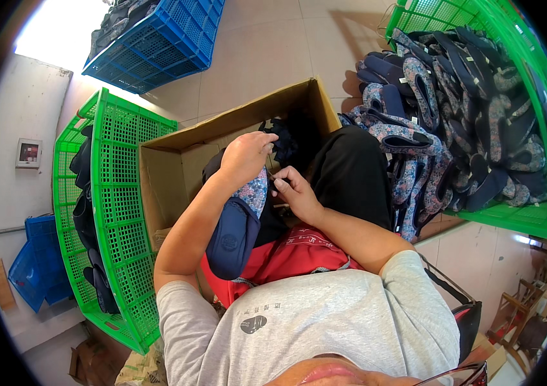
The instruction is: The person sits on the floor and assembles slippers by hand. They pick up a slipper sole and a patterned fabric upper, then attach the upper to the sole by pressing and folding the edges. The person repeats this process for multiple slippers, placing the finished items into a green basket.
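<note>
A slipper [254, 194] with a floral upper and a navy sole [231, 237] lies over my left thigh, its sole turned toward me. My left hand [247, 153] is closed on the slipper's far part, fingers bent, covering much of it. Close beside it, my right hand [298, 198] is pinched, thumb against forefinger, near the slipper's edge. Something thin and small shows at those fingertips, too small to name. Under both hands, a cardboard box [218, 132] stands open between my knees, with dark scraps [285, 143] in it. A red apron [305, 252] covers my lap.
At right, many floral and navy slippers [473, 122] spill from a green crate [523, 222]. Another green crate [122, 212] with dark pieces stands close on my left. A blue crate [157, 51] with more dark pieces is at the far left, on the tiled floor [254, 51].
</note>
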`<state>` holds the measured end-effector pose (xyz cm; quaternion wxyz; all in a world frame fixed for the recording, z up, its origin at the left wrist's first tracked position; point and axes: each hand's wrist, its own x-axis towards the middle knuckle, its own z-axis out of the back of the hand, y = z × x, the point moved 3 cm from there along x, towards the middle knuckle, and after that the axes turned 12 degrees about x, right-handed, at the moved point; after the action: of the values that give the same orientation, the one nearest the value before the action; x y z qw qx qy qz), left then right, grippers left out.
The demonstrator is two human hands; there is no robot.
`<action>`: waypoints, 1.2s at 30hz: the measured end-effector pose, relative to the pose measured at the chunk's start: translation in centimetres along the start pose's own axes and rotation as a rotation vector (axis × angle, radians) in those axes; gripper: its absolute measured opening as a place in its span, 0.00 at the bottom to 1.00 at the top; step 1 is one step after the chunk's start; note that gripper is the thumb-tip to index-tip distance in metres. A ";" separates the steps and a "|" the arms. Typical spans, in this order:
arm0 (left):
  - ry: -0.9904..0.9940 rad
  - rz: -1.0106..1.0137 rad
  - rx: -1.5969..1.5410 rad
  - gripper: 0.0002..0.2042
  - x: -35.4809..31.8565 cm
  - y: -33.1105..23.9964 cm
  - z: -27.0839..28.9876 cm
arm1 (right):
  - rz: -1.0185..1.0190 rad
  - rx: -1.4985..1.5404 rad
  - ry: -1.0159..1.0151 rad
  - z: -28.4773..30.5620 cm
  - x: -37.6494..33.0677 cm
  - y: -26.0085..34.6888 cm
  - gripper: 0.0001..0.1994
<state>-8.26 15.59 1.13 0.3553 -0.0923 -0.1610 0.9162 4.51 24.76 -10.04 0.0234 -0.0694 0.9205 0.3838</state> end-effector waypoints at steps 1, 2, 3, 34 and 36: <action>-0.006 0.007 -0.010 0.12 0.0 0.0 -0.1 | -0.001 0.001 0.000 0.0 -0.1 0.0 0.06; -0.033 0.008 -0.033 0.11 0.0 0.1 -0.1 | -0.002 0.002 0.002 -0.1 -0.1 0.2 0.07; -0.060 0.009 -0.056 0.11 0.0 0.3 -0.1 | -0.014 -0.002 -0.014 -0.3 -0.2 0.3 0.07; -0.075 0.297 -0.792 0.26 -17.7 -7.8 1.2 | -0.187 0.575 0.143 -1.7 0.1 4.3 0.10; -0.169 0.312 -0.650 0.23 -17.6 -7.4 1.1 | -0.157 0.578 0.127 -1.8 0.2 4.3 0.12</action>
<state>8.85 8.51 5.75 0.1487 -0.1475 -0.4562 0.8648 3.73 26.42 -5.76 0.0142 -0.1547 0.9830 0.0979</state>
